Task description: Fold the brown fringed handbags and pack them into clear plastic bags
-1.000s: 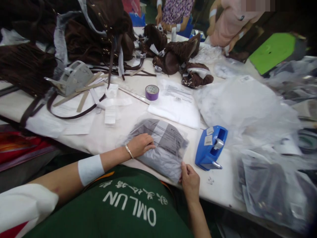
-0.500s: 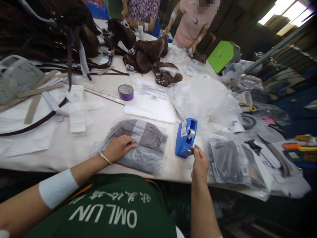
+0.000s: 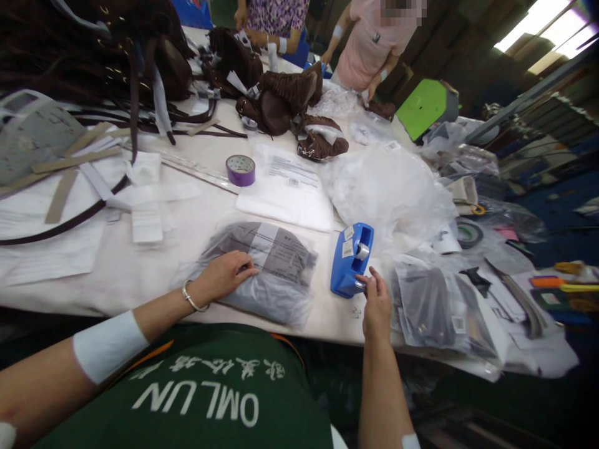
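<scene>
My left hand (image 3: pixel 227 274) rests on a clear plastic bag (image 3: pixel 266 305) with a dark folded item inside, its fingers curled and pressed onto the plastic. The bag lies flat at the table's front edge, with printed text on its upper side. Beside it to the right stands a blue tape dispenser (image 3: pixel 345 265) with a small roll of clear tape (image 3: pixel 362 251). At the dispenser's near end, my right hand (image 3: pixel 378 305) has thumb and forefinger closed around the tape's end. The tape itself barely shows there.
Behind the bag are a purple tape roll (image 3: pixel 241 171) and white printed bags (image 3: pixel 287 202). Brown leather bags (image 3: pixel 276 103) lie farther back, near two co-workers. Loose clear plastic (image 3: pixel 388 187) spreads behind the dispenser. Packed bags (image 3: pixel 433 305) lie right; straps and paper (image 3: pixel 51 249) lie left.
My right hand's fingers have shifted slightly left, closer against the dispenser's near end. My left hand stays on the bag. The view has tilted a little.
</scene>
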### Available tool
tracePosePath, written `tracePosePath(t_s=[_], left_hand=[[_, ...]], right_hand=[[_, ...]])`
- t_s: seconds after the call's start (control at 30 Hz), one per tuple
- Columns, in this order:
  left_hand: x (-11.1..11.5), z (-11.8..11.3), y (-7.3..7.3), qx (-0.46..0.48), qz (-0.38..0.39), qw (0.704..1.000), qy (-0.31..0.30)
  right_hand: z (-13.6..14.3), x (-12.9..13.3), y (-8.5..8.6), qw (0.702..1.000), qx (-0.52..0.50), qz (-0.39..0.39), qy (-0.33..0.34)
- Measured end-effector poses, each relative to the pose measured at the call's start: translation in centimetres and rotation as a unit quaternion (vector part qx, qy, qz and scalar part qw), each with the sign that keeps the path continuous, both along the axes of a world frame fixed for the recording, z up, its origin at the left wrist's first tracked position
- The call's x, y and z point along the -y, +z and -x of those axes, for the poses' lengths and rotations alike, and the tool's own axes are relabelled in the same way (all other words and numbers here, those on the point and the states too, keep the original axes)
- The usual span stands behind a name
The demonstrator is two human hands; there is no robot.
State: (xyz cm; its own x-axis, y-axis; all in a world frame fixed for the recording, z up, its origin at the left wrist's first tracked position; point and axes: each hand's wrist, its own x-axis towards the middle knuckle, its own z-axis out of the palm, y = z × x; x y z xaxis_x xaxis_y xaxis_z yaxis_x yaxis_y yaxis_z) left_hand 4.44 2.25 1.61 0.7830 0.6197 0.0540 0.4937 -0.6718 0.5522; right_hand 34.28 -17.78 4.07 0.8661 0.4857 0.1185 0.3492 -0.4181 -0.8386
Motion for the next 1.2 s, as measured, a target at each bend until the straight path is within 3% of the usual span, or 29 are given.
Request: tracePosePath(t_s=[0.17,0.3,0.4,0.47,0.57,0.67,0.73,0.83,0.97,1.03,1.2], left_hand=[[0.2,0.0,0.2,0.004,0.007,1.000,0.010],[0.3,0.0,0.0,0.017,0.018,0.999,0.022],[0.3,0.0,-0.1,0.023,0.033,0.999,0.027],[0.2,0.1,0.0,0.030,0.041,0.998,0.020],[0.1,0.1,0.0,0.033,0.051,0.998,0.025],[0.2,0.0,0.0,0.027,0.052,0.998,0.034],[0.3,0.0,0.1,0.021,0.044,0.998,0.031],[0.5,0.1,0.1,0.013,0.017,1.000,0.023],[0.6,0.2,0.0,0.010,-0.011,1.000,0.010],[0.6,0.1,-0.1,0.012,-0.014,1.000,0.004],[0.3,0.3,0.4,0.017,0.012,1.000,-0.005]], right_hand=[[3.4,1.1,-0.8,0.995,0.041,-0.070,-0.060],[3.9,3.3,-2.1,0.996,0.057,0.003,-0.074],[3.6,3.7,-1.5,0.994,0.092,0.024,-0.049],[4.0,2.7,-0.3,0.996,0.089,0.007,0.026],[6.0,-1.3,1.5,0.964,0.055,0.026,0.260],[8.3,-6.7,2.2,0.858,0.096,0.112,0.492],[9.2,-9.7,1.9,0.797,0.172,0.170,0.553],[9.5,-11.9,1.0,0.767,0.253,0.222,0.546],[8.1,-11.6,0.6,0.812,0.295,0.253,0.436],[7.6,-10.9,0.6,0.840,0.298,0.230,0.390],[7.6,-9.9,-0.2,0.840,0.276,0.174,0.434]])
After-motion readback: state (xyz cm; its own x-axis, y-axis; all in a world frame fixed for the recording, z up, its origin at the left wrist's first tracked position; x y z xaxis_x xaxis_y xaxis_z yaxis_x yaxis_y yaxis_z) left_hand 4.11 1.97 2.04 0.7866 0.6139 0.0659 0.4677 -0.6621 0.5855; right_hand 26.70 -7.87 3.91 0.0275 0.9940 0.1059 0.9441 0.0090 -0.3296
